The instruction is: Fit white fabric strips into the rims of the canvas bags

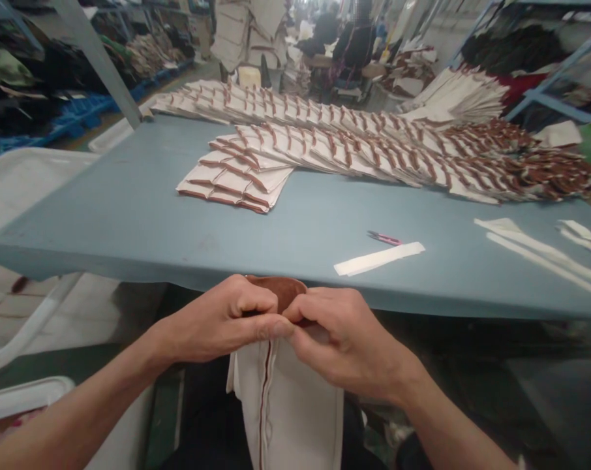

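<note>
Both my hands pinch the upper edge of a cream fabric piece (pixel 305 405) with a brown inner side and a dark brown seam running down it. My left hand (pixel 227 320) is closed on the edge, its thumb lying along the front. Against it, my right hand (pixel 339 333) grips the same edge, with thumb and fingers curled together. The two thumbs meet near the seam. The brown part (pixel 280 287) shows above my fingers, close to the table's front edge. Below my hands the cloth hangs down over my lap.
On the blue-covered table (pixel 178 228) lie overlapping rows of cream pieces with brown edges (pixel 325 143). Pink-handled thread snips (pixel 386 238) lie behind a cream strip (pixel 378 258). More cream strips (pixel 545 254) are at the right. A white tub (pixel 31 176) stands at the left.
</note>
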Tool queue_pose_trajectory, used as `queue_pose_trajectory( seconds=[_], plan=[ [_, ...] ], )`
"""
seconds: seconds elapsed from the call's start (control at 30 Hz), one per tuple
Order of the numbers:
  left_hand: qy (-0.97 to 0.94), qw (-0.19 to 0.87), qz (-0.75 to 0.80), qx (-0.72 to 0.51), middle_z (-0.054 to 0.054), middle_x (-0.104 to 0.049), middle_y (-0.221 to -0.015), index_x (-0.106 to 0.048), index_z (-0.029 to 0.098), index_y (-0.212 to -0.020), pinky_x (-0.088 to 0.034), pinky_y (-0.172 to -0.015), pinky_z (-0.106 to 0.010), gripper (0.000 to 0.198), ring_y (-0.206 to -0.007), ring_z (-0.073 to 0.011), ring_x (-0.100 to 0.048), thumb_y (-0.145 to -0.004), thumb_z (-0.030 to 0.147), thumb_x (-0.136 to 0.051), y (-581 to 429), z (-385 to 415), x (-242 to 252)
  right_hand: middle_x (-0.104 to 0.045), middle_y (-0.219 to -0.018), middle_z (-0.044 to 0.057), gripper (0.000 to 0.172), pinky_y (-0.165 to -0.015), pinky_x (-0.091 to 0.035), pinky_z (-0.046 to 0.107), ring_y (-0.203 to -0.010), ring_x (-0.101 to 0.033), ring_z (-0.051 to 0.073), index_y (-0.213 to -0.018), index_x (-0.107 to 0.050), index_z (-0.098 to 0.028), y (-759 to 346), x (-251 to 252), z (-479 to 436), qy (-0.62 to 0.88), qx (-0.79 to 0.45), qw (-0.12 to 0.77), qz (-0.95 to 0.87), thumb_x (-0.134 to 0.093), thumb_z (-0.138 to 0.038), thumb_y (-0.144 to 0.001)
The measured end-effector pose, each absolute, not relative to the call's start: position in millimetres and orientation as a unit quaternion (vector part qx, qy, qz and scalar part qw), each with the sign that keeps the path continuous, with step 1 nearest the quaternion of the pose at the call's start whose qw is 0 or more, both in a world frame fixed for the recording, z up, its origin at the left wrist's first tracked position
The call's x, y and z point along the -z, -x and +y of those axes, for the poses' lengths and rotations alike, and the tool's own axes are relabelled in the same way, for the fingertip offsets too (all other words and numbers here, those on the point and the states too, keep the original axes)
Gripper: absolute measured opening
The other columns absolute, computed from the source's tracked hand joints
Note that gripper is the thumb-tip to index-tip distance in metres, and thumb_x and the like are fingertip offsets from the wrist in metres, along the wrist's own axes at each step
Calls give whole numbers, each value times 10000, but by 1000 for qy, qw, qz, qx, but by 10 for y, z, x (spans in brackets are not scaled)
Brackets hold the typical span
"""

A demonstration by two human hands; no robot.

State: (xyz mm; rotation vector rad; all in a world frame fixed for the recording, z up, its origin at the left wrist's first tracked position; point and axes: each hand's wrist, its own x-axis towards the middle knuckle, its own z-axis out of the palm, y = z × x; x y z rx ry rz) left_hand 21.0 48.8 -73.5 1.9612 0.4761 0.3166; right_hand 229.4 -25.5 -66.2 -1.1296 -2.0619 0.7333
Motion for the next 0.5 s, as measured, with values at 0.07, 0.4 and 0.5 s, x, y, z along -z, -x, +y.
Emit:
queue_pose_trajectory(
  seconds=[0.07, 0.4, 0.5],
  plan=[
    [-788, 571, 194, -124, 79, -244, -600, -296, 215, -629, -174, -464, -253, 485, -517, -83, -224, -1001, 358, -573, -221, 483, 718, -643, -677, -6, 167, -616, -356, 247, -618, -556, 118, -735, -630, -174, -2366, 637, -224, 428, -298, 325, -789, -626, -156, -901],
    [-801, 505, 265, -182, 71, -231, -589, -258, 213, -619, -222, -486, -244, 439, -512, -85, -246, -979, 251, -506, -160, 329, 692, -329, -597, -43, 646, -607, -296, 313, -566, -326, 138, -610, -312, -242, -2622, 1254, -40, 420, -409, 464, -664, -349, -738, -1021],
    [-750, 568, 267, -209, 65, -225, -588, -253, 214, -619, -219, -473, -247, 493, -508, -91, -247, -1027, 392, -465, -157, 268, 788, -312, -592, -47, 685, -550, -251, 298, -542, -298, 126, -611, -302, -247, -2491, 1427, -25, 415, -435, 478, -640, -355, -830, -967]
  ],
)
